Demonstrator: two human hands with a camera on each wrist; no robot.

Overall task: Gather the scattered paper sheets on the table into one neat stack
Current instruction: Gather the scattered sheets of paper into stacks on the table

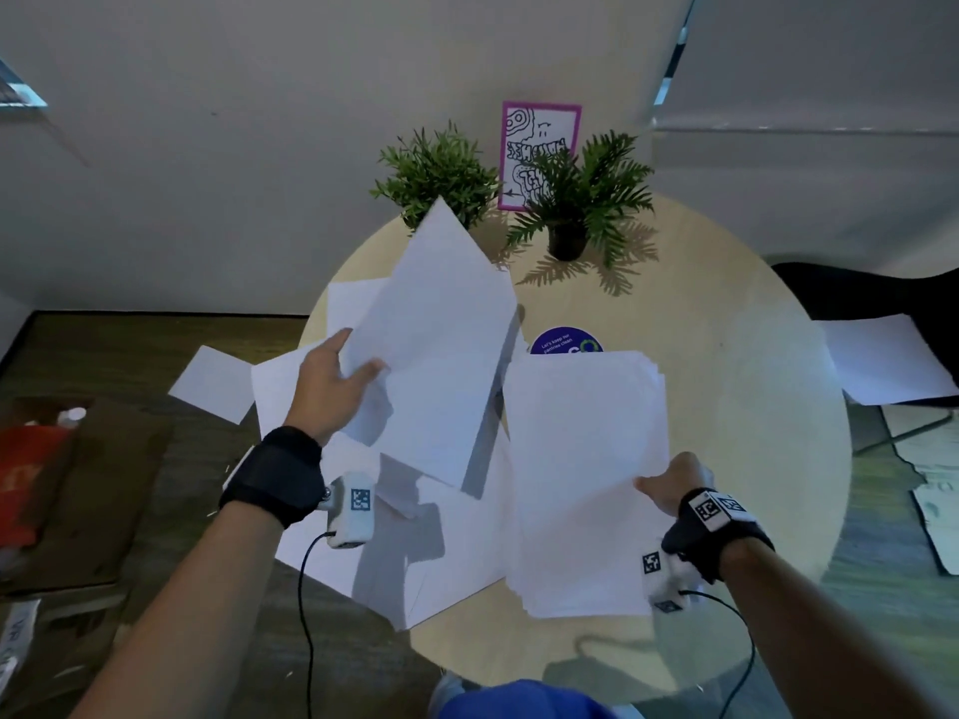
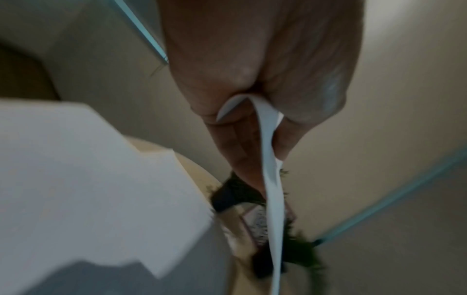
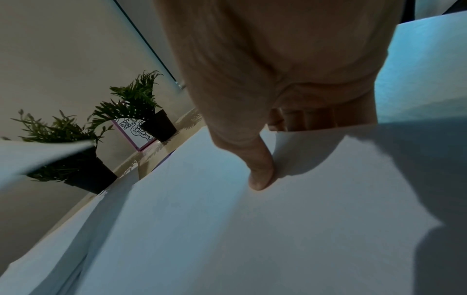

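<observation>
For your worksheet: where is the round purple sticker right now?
In the head view, the round purple sticker lies mid-table, half hidden behind the white paper stack.

A thick stack of white paper (image 1: 586, 480) is held up at its right edge, over the right part of the round surface (image 1: 752, 355). A few white sheets (image 1: 436, 355) are held up and tilted on the left. More white sheets (image 1: 415, 563) are spread flat below them. One sheet (image 1: 213, 384) is seen past the left edge.
</observation>
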